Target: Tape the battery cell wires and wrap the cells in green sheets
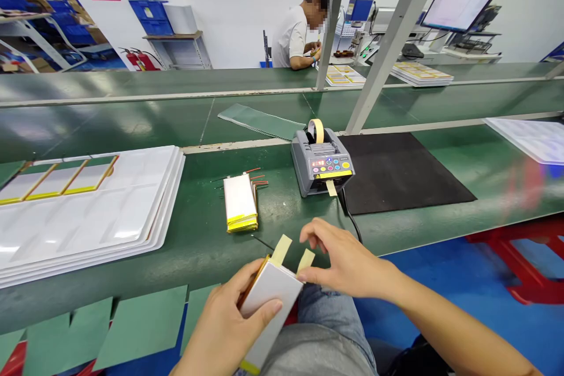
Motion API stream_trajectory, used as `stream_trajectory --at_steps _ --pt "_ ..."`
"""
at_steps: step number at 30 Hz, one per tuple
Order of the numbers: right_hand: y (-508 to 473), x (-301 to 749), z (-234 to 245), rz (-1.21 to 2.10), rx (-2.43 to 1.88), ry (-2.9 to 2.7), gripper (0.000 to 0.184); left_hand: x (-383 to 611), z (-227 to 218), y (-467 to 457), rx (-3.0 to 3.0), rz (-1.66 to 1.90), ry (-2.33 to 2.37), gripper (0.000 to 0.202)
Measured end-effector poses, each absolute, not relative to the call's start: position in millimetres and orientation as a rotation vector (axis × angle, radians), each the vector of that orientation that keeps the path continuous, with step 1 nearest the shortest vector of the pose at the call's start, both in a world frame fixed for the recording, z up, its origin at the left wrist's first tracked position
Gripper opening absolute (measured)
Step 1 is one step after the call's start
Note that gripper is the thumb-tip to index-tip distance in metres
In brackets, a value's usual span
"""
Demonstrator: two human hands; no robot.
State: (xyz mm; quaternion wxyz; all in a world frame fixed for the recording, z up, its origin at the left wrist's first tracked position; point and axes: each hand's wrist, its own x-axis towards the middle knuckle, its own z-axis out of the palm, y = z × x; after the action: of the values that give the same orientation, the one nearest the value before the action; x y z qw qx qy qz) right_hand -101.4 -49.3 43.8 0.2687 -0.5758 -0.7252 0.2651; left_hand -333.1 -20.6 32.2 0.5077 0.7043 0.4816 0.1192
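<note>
My left hand (224, 317) is closed around a flat white pouch battery (275, 299), tilted above my lap, its thumb across the white face. From the battery's upper end stick out two short pale-yellow tape strips, a left strip (281, 249) and a right strip (305, 259). My right hand (341, 258) has its thumb against the battery's corner beside the right strip; the index finger is bent and apart from the thumb. Beyond lies a stack of similar batteries (240, 197) with red and black leads. A grey tape dispenser (321, 158) has a tape end poking out.
White plastic trays (163, 211) are stacked at left, with green sheets (145, 326) along the near edge. A black mat (400, 173) lies right of the dispenser, whose cable (351, 217) drops off the bench. Metal posts (392, 41) rise behind; a co-worker (293, 35) sits across.
</note>
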Motion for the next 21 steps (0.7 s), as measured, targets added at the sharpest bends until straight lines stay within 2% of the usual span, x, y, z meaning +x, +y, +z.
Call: stream_trajectory --at_steps 3,5,8,12,14,18,21 --pt "-59 -112 37 0.338 -1.420 -1.797 0.025 -336 20 -26 1.839 0.434 1.333 0.045" --pt "-63 -117 36 0.246 -1.338 -1.784 0.011 -336 16 -29 1.986 0.538 1.327 0.043" --pt "-65 -118 38 0.385 -1.292 -1.787 0.008 -334 20 -31 2.212 0.652 1.208 0.038" --pt "-63 -115 40 0.788 -1.318 -1.649 0.005 -331 27 -30 2.434 0.709 1.099 0.036" --pt "-62 -114 38 0.927 -1.337 -1.565 0.009 -331 26 -29 2.492 0.732 1.071 0.035" --pt "-63 -115 32 0.914 -1.319 -1.563 0.016 -332 22 -30 2.516 0.717 1.064 0.036" --pt "-64 -114 34 0.874 -1.311 -1.641 0.014 -333 22 -30 2.433 0.669 1.072 0.036"
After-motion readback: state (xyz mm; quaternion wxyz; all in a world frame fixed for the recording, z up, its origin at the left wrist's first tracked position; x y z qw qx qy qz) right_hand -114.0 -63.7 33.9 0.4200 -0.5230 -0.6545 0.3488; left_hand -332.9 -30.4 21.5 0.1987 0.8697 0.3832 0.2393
